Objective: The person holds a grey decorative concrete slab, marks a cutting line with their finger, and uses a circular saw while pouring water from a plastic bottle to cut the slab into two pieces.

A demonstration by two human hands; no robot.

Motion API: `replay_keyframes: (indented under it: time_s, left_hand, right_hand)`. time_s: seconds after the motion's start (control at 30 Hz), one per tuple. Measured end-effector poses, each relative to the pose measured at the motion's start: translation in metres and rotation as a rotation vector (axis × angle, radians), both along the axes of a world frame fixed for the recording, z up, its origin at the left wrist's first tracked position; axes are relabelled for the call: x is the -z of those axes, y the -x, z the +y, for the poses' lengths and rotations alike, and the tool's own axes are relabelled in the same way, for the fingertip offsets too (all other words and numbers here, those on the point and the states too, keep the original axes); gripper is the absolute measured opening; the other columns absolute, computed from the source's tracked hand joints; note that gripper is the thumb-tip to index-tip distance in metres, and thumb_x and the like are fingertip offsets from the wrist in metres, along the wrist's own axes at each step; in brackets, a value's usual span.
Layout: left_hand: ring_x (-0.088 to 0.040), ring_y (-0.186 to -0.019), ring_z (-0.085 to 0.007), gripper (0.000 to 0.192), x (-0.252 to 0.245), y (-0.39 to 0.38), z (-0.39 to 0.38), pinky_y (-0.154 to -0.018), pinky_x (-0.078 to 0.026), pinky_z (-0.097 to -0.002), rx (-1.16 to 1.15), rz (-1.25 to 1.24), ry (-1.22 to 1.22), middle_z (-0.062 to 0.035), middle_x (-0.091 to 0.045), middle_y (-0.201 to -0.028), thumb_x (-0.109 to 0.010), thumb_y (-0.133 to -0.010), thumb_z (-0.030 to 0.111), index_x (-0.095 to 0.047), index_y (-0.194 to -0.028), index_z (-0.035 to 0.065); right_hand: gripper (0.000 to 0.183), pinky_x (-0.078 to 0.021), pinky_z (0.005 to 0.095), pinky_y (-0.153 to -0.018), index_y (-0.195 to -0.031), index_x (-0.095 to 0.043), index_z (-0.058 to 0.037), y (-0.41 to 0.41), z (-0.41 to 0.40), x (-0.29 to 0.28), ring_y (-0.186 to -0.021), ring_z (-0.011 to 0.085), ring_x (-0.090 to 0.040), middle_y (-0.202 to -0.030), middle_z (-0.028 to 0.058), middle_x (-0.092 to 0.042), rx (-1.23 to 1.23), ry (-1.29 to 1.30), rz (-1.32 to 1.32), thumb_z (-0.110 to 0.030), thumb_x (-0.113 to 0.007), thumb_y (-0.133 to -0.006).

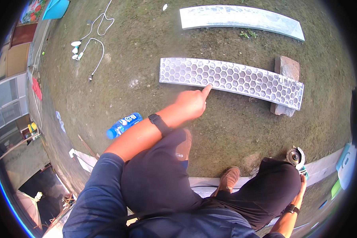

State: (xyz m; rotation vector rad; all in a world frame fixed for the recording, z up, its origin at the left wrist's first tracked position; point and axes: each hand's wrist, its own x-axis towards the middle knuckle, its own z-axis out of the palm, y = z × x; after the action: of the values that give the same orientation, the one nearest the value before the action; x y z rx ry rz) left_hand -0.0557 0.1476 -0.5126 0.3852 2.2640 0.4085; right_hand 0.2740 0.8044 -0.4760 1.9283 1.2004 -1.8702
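Before me lies a long pale slab (232, 76) with a honeycomb pattern of hexagons across its face, dusted white. My left hand (192, 102) reaches to its near edge, index finger stretched out with the tip at the edge and the other fingers curled. Nothing shows in that hand. Down at the right, beside my knee, my right hand (302, 187) is shut on an angle grinder (297, 159). Its round disc and metal guard are visible, but most of its teal body and my fingers are hidden behind the leg.
A rough stone block (287, 67) props the slab's right end. Farther off lies a plain pale slab (238, 17). A blue-labelled plastic bottle (125, 125) lies beside my left forearm. White cable (102, 47) and a bulb fitting (76, 49) are on the ground at left.
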Motion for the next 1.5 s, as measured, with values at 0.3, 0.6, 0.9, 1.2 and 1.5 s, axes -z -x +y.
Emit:
replay_keyframes:
  time_s: [0.3,0.6,0.9,1.2,1.5]
  left_hand:
    - [-0.066,-0.091,-0.0386,0.066,0.0,0.004,0.01,-0.076,-0.051,-0.0508,0.048,0.017,-0.016,-0.0187,-0.069,-0.101,-0.054,-0.093,0.02,-0.03,-0.152,0.0051]
    - [-0.07,-0.079,-0.0339,0.067,0.013,-0.001,0.013,-0.069,-0.054,-0.0472,0.083,0.207,-0.098,-0.0161,-0.071,-0.087,-0.053,-0.089,0.016,-0.034,-0.15,-0.0008]
    - [-0.07,-0.074,-0.0342,0.069,0.006,0.002,0.022,-0.068,-0.055,-0.0469,0.173,0.132,-0.022,-0.016,-0.072,-0.086,-0.053,-0.087,0.015,-0.033,-0.151,-0.0016]
    - [-0.067,-0.082,-0.0367,0.069,0.003,0.004,0.023,-0.071,-0.052,-0.0491,0.16,0.046,0.003,-0.0165,-0.067,-0.09,-0.057,-0.093,0.021,-0.028,-0.152,0.0011]
    - [-0.07,-0.077,-0.034,0.071,0.003,0.003,0.024,-0.069,-0.055,-0.0472,0.172,0.126,-0.032,-0.0161,-0.072,-0.087,-0.053,-0.086,0.013,-0.032,-0.151,-0.0036]
  right_hand:
    - [0.033,-0.057,0.0355,-0.076,-0.099,-0.065,-0.0057,-0.002,0.003,0.007,-0.08,0.0237,-0.068,-0.093,0.0093,-0.07,-0.013,0.01,0.0,-0.034,-0.048,-0.1]
    - [0.033,-0.0578,0.0364,-0.078,-0.103,-0.064,-0.0054,-0.015,0.016,0.02,-0.082,0.0242,-0.069,-0.097,0.0095,-0.07,-0.011,-0.031,0.0,-0.036,-0.051,-0.1]
    - [0.015,-0.0415,0.0234,-0.042,-0.089,-0.056,-0.0145,0.01,-0.025,0.012,-0.049,0.0102,-0.049,-0.064,-0.0031,-0.053,0.082,-0.248,-0.096,-0.028,-0.063,-0.093]
    - [0.016,-0.042,0.0237,-0.043,-0.09,-0.056,-0.0149,0.003,-0.019,0.017,-0.05,0.0108,-0.049,-0.066,-0.0021,-0.053,0.091,-0.221,-0.08,-0.029,-0.063,-0.093]
    - [0.037,-0.0572,0.0354,-0.073,-0.101,-0.066,-0.0062,-0.023,0.018,0.023,-0.077,0.0237,-0.068,-0.092,0.0091,-0.071,-0.066,-0.1,-0.053,-0.041,-0.053,-0.096]
